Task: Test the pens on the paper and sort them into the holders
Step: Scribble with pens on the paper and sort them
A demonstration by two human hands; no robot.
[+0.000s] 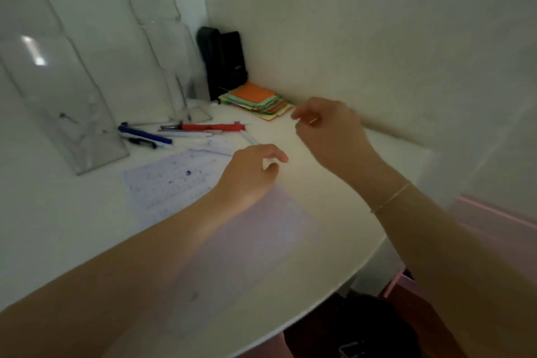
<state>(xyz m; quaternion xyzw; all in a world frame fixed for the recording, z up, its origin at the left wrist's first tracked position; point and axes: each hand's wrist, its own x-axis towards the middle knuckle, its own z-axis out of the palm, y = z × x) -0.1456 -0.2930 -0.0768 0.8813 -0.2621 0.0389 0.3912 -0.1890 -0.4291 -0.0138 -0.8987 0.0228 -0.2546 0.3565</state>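
Nearest me, my left hand [250,174] hovered over the paper [171,180], fingers pinched on something small and white, while my right hand [328,131] hung loosely curled, empty as far as visible; pens [186,131] lay far-left, long axes left-to-right, closer to my left hand.

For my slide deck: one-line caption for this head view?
Left hand pinching a white pen over scribbled paper, right hand raised, pens before clear holders.

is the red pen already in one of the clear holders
No, the red pen lies flat on the white table with the other pens, in front of the clear holders.
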